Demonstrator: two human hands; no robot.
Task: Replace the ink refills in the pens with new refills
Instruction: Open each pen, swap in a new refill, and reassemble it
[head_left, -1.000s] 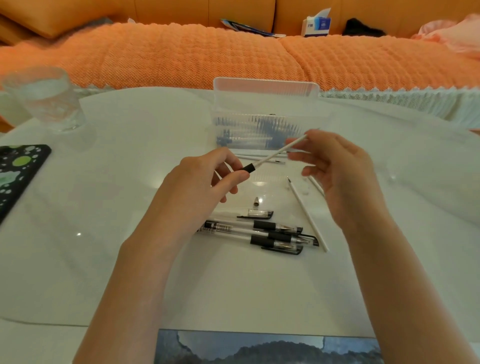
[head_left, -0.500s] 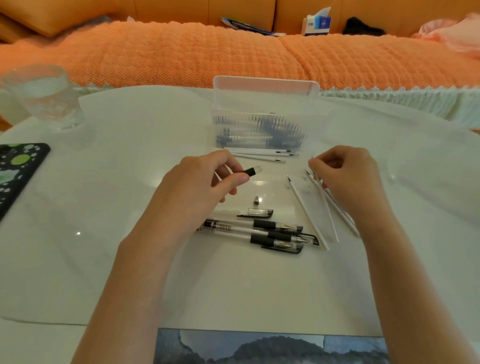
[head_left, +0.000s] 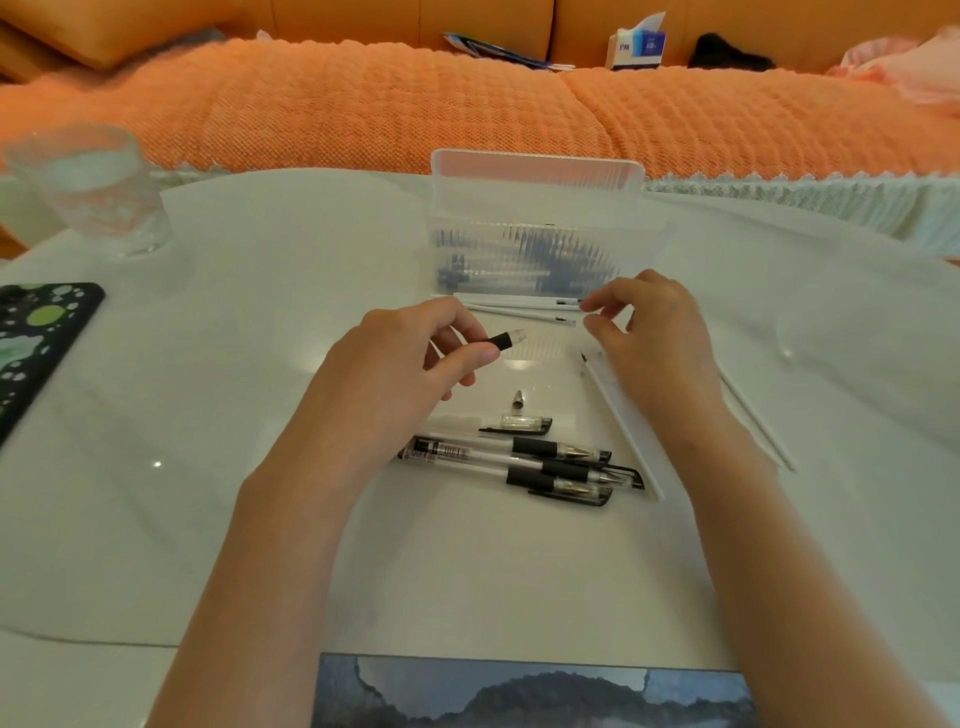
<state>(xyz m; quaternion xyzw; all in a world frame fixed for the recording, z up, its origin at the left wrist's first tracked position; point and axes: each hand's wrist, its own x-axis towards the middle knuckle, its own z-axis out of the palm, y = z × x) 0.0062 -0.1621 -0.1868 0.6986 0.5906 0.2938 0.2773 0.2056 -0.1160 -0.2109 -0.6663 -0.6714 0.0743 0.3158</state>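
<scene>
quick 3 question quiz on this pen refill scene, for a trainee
1. True or false: the metal tip cone is screwed onto the pen barrel that the left hand holds.
2. How many assembled pens lie together on the table? A two, B three, C five.
3. Fill in: the right hand has its fingertips nearest the white ___ in front of the clear plastic box.
Key: 1 false, the cone lies loose on the table. 2 B. 3 refills.
</scene>
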